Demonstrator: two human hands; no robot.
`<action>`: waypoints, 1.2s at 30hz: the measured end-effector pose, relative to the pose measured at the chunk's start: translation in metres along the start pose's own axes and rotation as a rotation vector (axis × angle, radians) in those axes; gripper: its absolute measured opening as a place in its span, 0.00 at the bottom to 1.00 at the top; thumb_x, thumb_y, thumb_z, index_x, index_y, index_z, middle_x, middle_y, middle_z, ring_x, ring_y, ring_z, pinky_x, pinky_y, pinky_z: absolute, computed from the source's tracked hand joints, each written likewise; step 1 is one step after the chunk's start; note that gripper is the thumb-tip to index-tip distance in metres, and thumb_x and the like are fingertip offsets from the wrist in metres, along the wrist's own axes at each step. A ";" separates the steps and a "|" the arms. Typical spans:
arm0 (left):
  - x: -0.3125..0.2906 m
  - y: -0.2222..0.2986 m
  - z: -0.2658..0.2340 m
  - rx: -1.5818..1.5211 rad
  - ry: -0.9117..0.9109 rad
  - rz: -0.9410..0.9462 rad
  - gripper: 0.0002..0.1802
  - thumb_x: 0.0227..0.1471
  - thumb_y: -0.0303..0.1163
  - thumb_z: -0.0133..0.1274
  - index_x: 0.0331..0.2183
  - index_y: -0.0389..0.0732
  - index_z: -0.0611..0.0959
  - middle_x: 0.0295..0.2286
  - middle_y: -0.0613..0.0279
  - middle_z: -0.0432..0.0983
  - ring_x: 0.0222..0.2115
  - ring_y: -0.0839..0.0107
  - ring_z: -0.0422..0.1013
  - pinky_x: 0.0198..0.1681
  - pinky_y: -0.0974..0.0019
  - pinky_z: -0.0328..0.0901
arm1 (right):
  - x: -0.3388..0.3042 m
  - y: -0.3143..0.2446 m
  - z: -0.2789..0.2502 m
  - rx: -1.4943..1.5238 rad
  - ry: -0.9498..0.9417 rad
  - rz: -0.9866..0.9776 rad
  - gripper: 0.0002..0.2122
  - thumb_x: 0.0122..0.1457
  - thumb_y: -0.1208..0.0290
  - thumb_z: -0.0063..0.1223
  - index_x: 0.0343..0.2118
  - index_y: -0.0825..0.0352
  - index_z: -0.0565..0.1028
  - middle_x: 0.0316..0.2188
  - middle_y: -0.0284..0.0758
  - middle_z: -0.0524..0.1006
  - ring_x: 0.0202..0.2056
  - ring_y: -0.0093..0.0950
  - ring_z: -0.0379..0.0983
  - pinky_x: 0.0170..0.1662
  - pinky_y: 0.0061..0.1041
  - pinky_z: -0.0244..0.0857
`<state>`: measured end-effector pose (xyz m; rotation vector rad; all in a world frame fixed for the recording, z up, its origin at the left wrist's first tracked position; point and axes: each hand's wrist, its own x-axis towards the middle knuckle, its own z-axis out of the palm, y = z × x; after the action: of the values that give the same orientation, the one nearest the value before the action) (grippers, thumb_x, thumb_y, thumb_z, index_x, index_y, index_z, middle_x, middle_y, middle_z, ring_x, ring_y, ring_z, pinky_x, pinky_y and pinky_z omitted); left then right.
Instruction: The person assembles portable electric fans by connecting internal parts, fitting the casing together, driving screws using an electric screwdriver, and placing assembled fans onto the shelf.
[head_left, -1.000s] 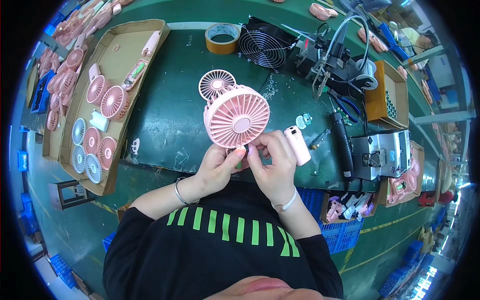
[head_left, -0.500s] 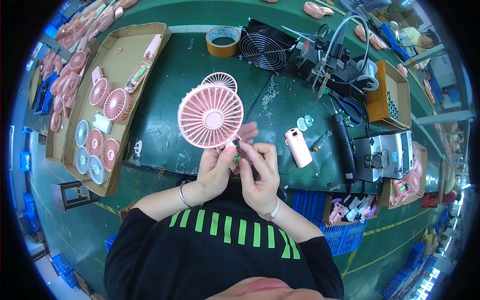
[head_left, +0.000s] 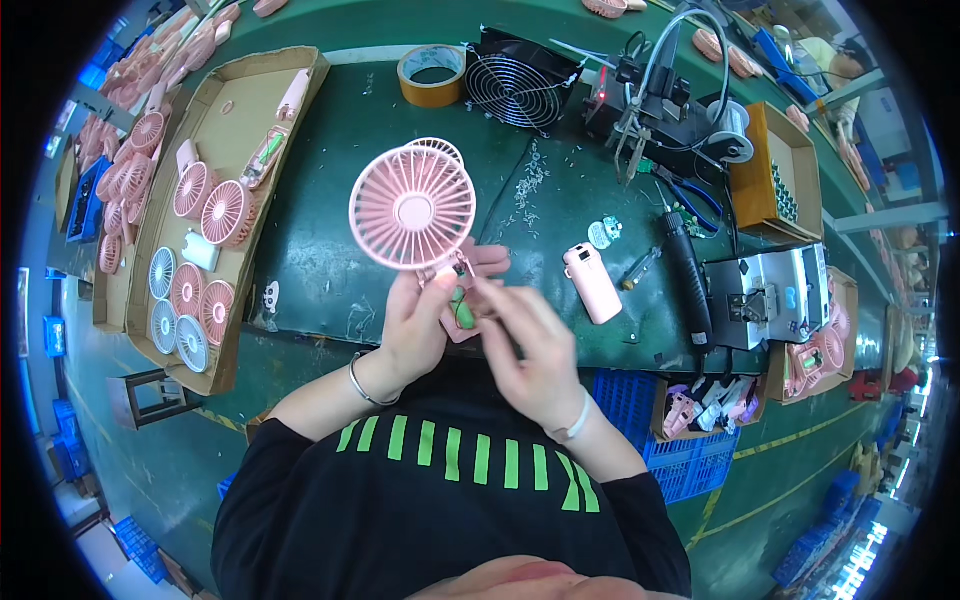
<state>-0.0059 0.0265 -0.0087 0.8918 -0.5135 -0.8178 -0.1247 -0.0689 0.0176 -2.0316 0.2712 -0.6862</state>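
A pink handheld fan (head_left: 414,212) is gripped by its handle in my left hand (head_left: 415,315), with left fingers showing behind it. Its round grille points up toward me. The handle is uncovered and shows a green battery (head_left: 464,312) and small wires inside. My right hand (head_left: 538,350) is just right of the handle, slightly blurred, its index finger and thumb apart at the handle's edge. Nothing shows between them. Behind the held fan, a second round grille (head_left: 436,149) is partly hidden. To the right lie a pink handle cover (head_left: 593,284) and a small circuit board (head_left: 604,232).
At left, a cardboard tray (head_left: 262,90) holds fans and grilles. Tape (head_left: 431,78), a black cooling fan (head_left: 515,88) and a soldering stand (head_left: 650,120) line the back. At right are a black electric screwdriver (head_left: 684,280), pliers (head_left: 692,195) and a metal machine (head_left: 765,300).
My right hand has drawn back a little to the right and down from the handle, uncovering the green battery. The held fan sits slightly further left and up.
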 end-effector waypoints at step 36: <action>-0.013 -0.014 0.010 0.050 0.075 -0.025 0.21 0.62 0.30 0.42 0.54 0.34 0.61 0.48 0.50 0.68 0.48 0.66 0.68 0.53 0.62 0.65 | -0.025 -0.002 0.021 -0.262 0.164 -0.071 0.23 0.45 0.78 0.66 0.48 0.73 0.74 0.41 0.42 0.72 0.39 0.38 0.73 0.40 0.30 0.71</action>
<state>-0.0264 0.0264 -0.0158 0.9728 -0.4595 -0.7936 -0.1330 -0.0420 0.0016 -2.2445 0.4045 -0.9031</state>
